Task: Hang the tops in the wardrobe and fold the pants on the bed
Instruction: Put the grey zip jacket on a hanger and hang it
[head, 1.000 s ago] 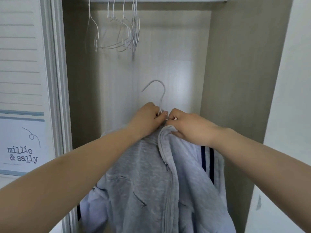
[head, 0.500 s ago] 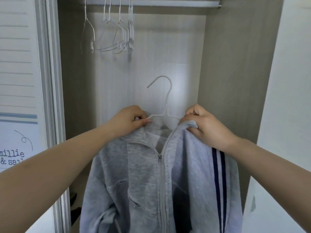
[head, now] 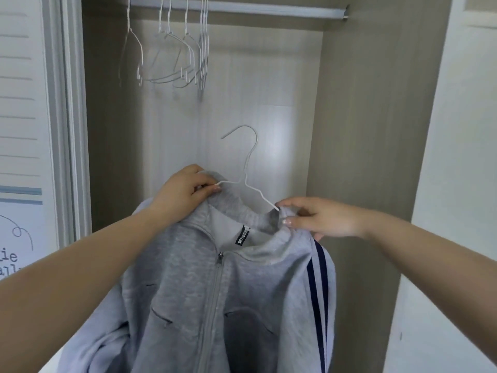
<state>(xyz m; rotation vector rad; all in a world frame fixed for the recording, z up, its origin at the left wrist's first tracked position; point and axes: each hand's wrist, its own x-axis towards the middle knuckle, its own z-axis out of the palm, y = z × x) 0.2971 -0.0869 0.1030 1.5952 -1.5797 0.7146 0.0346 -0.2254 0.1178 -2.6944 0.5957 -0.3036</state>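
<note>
A grey zip-up jacket [head: 209, 292] with dark blue sleeve stripes hangs on a white wire hanger [head: 248, 162], held up inside the open wardrobe below the rail [head: 269, 12]. My left hand [head: 183, 195] grips the left side of the collar together with the hanger's arm. My right hand [head: 320, 219] pinches the right end of the collar over the hanger's other arm. The hanger's hook points up and left, free of the rail. The zip is open at the neck, showing a black label.
Several bare white wire hangers [head: 172, 49] hang at the left end of the rail; the rail's right part is bare. The wardrobe's side panel [head: 376, 157] stands on the right and a white door frame [head: 67, 117] on the left.
My hands have spread apart along the collar, opening the neck over the hanger's arms. The jacket has dropped a little and its label now shows.
</note>
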